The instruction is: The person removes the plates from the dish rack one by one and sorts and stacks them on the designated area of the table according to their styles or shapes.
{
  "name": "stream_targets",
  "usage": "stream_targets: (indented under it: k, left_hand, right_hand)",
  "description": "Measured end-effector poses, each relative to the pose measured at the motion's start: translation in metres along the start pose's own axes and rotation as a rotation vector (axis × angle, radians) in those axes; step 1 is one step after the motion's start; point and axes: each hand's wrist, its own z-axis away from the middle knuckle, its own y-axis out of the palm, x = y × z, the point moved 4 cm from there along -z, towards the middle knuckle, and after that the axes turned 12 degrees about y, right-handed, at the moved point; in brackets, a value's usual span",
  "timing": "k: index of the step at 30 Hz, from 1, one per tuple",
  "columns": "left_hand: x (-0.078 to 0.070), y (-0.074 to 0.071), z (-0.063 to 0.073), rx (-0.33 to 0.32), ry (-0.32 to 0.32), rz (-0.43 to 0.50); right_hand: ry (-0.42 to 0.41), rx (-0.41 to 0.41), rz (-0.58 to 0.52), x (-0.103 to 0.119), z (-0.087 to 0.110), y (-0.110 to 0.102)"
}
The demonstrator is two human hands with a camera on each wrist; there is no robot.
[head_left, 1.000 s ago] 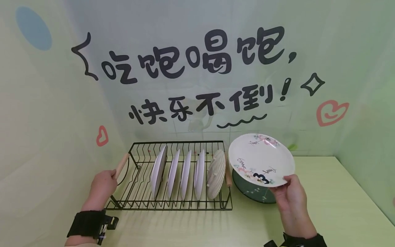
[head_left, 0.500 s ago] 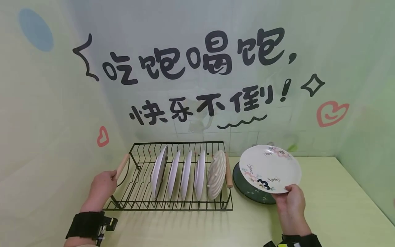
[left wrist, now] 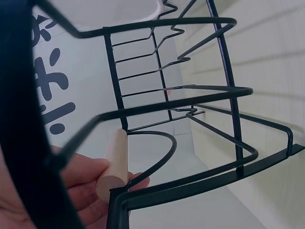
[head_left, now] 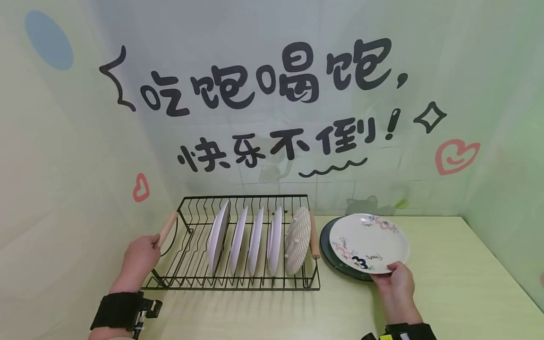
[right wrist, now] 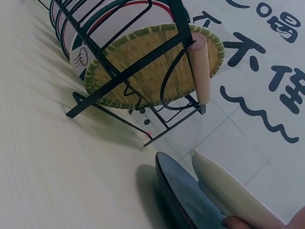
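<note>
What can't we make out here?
Head view: middle of dark dish, covered by floral plate.
Head view: some fingers of right hand, beneath plate.
Right wrist view: most of that hand, cut off at bottom right.
Left wrist view: part of left hand, behind blurred dark bar.

Both arms [head_left: 109, 332] reach forward, well apart, and lean in toward each other. The left grip [head_left: 142, 256] has its back turned up and its fingers curled round. The right grip [head_left: 397, 284] pinches, thumb on top and fingers tucked under.
</note>
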Motion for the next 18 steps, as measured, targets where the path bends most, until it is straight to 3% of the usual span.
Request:
stream_targets:
  k: [5, 18]
  left_hand:
    - [-0.0006, 0.0015, 0.0008, -0.009, -0.015, 0.002]
    - [-0.0019, 0.0005, 0.0015, -0.003, -0.030, 0.013]
  right_hand:
    - [0.005, -0.054, 0.039, -0.0011, -0.0019, -0.0041]
    - [-0.001, -0.045, 0.068, -0.0014, -0.0072, -0.0018]
